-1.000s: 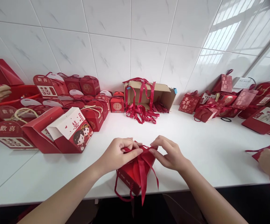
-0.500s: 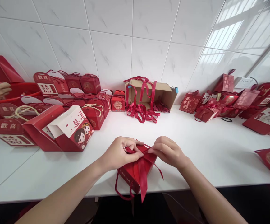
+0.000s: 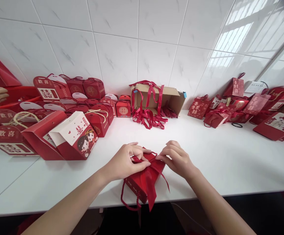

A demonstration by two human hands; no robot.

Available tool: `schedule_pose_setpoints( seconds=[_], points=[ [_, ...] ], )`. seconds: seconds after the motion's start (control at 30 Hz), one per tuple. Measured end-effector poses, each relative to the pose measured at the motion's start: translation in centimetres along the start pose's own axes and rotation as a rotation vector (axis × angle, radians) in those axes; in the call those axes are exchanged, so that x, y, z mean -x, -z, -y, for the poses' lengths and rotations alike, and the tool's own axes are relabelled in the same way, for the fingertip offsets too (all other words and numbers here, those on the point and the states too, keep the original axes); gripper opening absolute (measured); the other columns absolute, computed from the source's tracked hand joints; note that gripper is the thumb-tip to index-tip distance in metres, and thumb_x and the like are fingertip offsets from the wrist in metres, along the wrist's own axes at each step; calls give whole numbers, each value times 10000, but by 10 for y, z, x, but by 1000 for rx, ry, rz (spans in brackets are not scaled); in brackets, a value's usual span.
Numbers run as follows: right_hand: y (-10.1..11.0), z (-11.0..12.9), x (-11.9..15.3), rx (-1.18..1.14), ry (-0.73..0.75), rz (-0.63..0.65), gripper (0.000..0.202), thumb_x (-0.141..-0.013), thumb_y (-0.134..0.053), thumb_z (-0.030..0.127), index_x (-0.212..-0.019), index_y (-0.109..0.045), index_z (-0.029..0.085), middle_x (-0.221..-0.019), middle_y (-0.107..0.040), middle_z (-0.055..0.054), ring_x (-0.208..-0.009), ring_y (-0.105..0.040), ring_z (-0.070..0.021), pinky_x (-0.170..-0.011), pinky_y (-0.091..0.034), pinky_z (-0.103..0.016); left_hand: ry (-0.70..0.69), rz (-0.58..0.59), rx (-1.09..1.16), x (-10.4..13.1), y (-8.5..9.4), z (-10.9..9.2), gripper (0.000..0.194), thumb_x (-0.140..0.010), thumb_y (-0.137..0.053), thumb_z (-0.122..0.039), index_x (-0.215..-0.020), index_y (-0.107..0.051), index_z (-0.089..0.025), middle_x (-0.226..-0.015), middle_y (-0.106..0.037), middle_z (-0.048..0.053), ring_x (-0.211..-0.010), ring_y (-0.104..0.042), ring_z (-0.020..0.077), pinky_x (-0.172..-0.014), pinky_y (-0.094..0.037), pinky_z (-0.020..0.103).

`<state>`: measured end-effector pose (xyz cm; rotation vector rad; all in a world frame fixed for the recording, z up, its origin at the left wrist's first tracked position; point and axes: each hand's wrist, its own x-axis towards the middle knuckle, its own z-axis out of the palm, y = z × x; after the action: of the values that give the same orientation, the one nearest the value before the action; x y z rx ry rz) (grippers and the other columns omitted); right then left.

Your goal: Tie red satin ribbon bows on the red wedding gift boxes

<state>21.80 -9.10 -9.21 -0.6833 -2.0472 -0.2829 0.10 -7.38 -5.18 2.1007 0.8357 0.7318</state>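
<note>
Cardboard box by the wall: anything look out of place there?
The cardboard box lies on its side, opening forward, and red ribbons hang over it and spill untidily onto the table.

Red box (image 3: 137, 180) partly behind both hands (image 3: 129, 160)

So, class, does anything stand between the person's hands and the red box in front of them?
Only the red ribbon, lying across the top of the red box. The left hand holds it; the right hand meets it, its grip unclear.
</note>
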Motion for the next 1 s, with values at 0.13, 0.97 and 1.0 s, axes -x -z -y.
schedule_pose_setpoints(
  seconds=[0.13,0.97,1.0],
  points=[
    [3,15,-5,-205,-291,-58,64,-862,-599,216,-817,-553,212,-664,-572,9,-601,-480,-128,-662,-426,-329,-59,3,69,2,-2,2,343,-798,-622,-303,-606,-353,-209,-642,-577,-12,-1058,-631,242,-1072,-309,395],
    [27,12,93,545,-1409,10,1131,-687,-647,574,-1457,-71,-20,-1482,-104,-342,-1375,-89,-484,-1053,-169,-654,371,-602,498,70,-53,34,452,-827,-474,-575,-1148,-457,-258,-1274,-543,107,-1214,-484,310,-997,-416,488],
    [29,6,100,616,-1402,87,1079,-719,-600,604,-1452,-123,-29,-1490,-98,-332,-1377,-76,-483,-1061,-155,-646,377,-582,476,69,-54,33,454,-818,-494,-568,-1153,-455,-263,-1286,-535,105,-1228,-470,315,-1015,-396,498]
  ],
)
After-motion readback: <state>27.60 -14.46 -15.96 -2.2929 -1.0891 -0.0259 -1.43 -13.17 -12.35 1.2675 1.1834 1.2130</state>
